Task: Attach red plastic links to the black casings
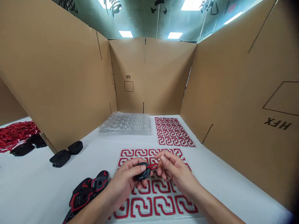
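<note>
My left hand [130,173] is closed around a small black oval plastic piece [142,174], the thumb pressed on its upper side. A thin red strip [153,166] runs from the piece toward my right hand [174,169]. The fingers of my right hand are bent together around the strip's free end. Both hands are above a transparent tray [163,219] with rows of curved red trim pieces [141,207]. At the left, beside my forearm, lies a pile of black pieces with red trim [81,196].
Stacked transparent trays [127,124] stand at the back, beside another tray of red trim [174,132]. Loose black pieces [62,158] lie at the left, near a heap of red strips [17,133]. Cardboard walls [153,65] enclose the white table [224,189] on three sides.
</note>
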### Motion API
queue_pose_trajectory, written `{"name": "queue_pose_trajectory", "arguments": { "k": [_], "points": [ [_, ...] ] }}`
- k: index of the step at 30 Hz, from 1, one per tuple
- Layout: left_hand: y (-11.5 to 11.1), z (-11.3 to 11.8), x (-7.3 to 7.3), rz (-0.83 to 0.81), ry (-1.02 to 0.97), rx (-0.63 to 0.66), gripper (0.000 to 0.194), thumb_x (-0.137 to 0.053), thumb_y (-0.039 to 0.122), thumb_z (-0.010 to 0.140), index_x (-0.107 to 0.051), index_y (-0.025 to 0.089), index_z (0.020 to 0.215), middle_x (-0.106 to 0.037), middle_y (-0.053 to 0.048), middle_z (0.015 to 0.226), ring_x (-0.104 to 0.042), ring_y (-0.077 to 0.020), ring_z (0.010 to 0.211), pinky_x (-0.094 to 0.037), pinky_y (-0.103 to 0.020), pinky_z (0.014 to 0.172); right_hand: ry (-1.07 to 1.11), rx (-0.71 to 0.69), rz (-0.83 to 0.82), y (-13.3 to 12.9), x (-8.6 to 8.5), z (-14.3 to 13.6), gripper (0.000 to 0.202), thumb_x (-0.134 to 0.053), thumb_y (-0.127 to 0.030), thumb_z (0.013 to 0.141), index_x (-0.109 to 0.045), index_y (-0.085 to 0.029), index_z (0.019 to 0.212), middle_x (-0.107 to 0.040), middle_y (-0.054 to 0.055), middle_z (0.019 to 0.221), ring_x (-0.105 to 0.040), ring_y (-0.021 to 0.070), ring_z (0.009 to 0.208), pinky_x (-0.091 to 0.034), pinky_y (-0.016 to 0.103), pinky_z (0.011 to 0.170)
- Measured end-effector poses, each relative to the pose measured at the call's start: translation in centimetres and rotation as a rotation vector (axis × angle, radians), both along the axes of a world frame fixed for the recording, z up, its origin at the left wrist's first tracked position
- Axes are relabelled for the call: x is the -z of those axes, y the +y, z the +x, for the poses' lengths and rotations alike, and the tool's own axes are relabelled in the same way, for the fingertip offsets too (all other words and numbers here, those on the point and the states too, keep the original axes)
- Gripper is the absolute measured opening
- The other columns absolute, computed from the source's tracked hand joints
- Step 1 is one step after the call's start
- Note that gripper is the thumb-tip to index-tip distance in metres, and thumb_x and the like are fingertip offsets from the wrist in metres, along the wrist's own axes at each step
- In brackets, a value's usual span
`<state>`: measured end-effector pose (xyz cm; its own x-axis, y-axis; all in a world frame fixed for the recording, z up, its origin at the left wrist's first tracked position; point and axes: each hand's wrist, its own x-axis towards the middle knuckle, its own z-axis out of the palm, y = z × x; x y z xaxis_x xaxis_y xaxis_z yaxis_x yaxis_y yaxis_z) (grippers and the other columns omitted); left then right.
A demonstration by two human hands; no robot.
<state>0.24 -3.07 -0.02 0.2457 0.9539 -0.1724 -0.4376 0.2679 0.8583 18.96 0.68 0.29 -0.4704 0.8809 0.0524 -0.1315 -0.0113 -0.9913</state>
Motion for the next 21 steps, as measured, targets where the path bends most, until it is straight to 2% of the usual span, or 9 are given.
{"name": "queue_pose_trajectory", "arguments": {
  "k": [3,9,14,18,21],
  "points": [
    [0.09,-0.15,-0.04,-0.03,-0.057,-0.046,0.025,-0.077,0.027,0.07,-0.065,0.014,0.087,-0.073,-0.008,0.077,-0.058,-0.0094,0.05,-0.038,-0.017,0.043,-0.064,0.053,0.059,0.15,-0.02,-0.05,0.038,-0.067,-0.055,0.082,-0.063,-0.018,0.087,-0.06,-0.002,0.068,-0.05,0.009,0.055,-0.038,0.021,0.051],
    [-0.02,-0.17,0.0,-0.049,-0.086,-0.03,0.028,-0.077,0.025,0.07,-0.065,0.013,0.092,-0.073,-0.008,0.077,-0.06,-0.0108,0.052,-0.04,-0.018,0.043,-0.073,-0.06,0.042,0.04,0.44,-0.34,0.037,-0.07,-0.05,0.081,-0.065,-0.018,0.097,-0.067,0.001,0.079,-0.055,0.0119,0.065,-0.041,0.024,0.059],
    [-0.02,-0.11,-0.02,-0.06,-0.098,-0.041,0.03,-0.077,0.031,0.07,-0.063,0.014,0.09,-0.073,-0.007,0.074,-0.06,-0.0115,0.052,-0.042,-0.018,0.044,-0.014,-0.064,0.03,-0.08,0.38,-0.52,0.034,-0.072,-0.049,0.08,-0.062,-0.017,0.082,-0.066,0.0,0.073,-0.051,0.0098,0.058,-0.039,0.024,0.058],
    [0.18,-0.03,-0.02,-0.052,-0.069,-0.031,0.031,-0.08,0.032,0.069,-0.062,0.015,0.085,-0.07,-0.004,0.069,-0.057,-0.0088,0.048,-0.039,-0.016,0.041,0.023,-0.057,0.009,-0.14,0.34,-0.51,0.033,-0.072,-0.048,0.08,-0.06,-0.018,0.085,-0.063,-0.002,0.07,-0.051,0.01,0.057,-0.041,0.023,0.056],
    [0.25,-0.01,0.04,-0.048,-0.076,-0.025,0.029,-0.08,0.03,0.07,-0.062,0.015,0.087,-0.07,-0.004,0.071,-0.057,-0.0078,0.047,-0.038,-0.015,0.04,0.078,-0.044,0.031,-0.21,0.49,-0.45,0.027,-0.071,-0.044,0.083,-0.061,-0.019,0.088,-0.062,-0.001,0.073,-0.055,0.0118,0.065,-0.045,0.024,0.061]
  ]
}}
